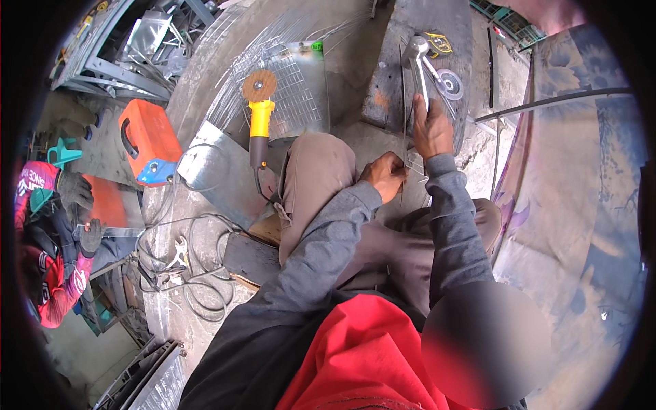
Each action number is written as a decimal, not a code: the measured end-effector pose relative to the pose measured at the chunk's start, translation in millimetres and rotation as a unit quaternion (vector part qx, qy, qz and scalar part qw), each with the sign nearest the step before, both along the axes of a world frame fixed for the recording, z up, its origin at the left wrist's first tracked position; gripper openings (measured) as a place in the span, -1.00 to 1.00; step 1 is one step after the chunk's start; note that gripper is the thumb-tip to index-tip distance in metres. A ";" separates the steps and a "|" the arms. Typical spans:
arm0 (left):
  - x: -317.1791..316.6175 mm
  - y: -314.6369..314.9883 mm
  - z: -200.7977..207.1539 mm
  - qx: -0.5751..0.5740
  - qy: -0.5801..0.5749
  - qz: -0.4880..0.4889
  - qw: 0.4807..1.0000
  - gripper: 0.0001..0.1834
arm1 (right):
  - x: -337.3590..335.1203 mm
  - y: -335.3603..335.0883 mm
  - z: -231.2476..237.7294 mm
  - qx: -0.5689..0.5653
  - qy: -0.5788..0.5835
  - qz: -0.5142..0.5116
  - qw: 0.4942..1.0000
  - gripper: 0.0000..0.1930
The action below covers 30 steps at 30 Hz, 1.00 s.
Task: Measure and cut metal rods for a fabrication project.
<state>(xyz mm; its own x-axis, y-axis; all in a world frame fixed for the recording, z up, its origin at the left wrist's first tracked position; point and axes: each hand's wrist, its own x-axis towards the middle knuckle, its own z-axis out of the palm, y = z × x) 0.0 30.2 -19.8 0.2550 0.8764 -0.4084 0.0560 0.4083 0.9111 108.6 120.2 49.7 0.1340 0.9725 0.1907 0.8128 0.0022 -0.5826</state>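
Observation:
My right hand is wrapped round the handle of a metal hammer. Its head is raised over a dark wooden board. Lower and to the left, my left hand is closed, its fingers pinching a thin metal rod near the board's near end. Beyond the right hand, a grinding disc and a yellow tape measure lie on the board.
A yellow angle grinder with a brown disc lies left of my knee, near a wire grid and sheet metal. An orange case, coiled cable and pliers are further left. A gloved co-worker sits at far left.

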 end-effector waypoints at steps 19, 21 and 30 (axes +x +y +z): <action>0.4 0.7 13.4 -0.026 -0.009 0.017 0.999 -0.82 | 9.9 -60.4 1.8 -0.069 0.054 -0.020 0.996 -0.49; -0.3 3.9 14.6 -0.029 -0.014 0.012 0.999 -0.82 | 16.5 -58.2 7.1 -0.091 0.077 0.000 0.993 -0.51; -1.2 8.2 15.6 -0.051 -0.039 0.008 0.998 -0.79 | 16.9 -88.1 10.6 -0.070 0.081 0.015 0.994 -0.58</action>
<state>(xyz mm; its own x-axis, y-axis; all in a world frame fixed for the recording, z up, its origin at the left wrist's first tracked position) -1.2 38.4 -4.2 0.2750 0.8359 -0.4750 -0.0212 0.4992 0.8662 125.6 32.0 60.3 0.1230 0.9919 0.0321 0.7093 -0.0652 -0.7019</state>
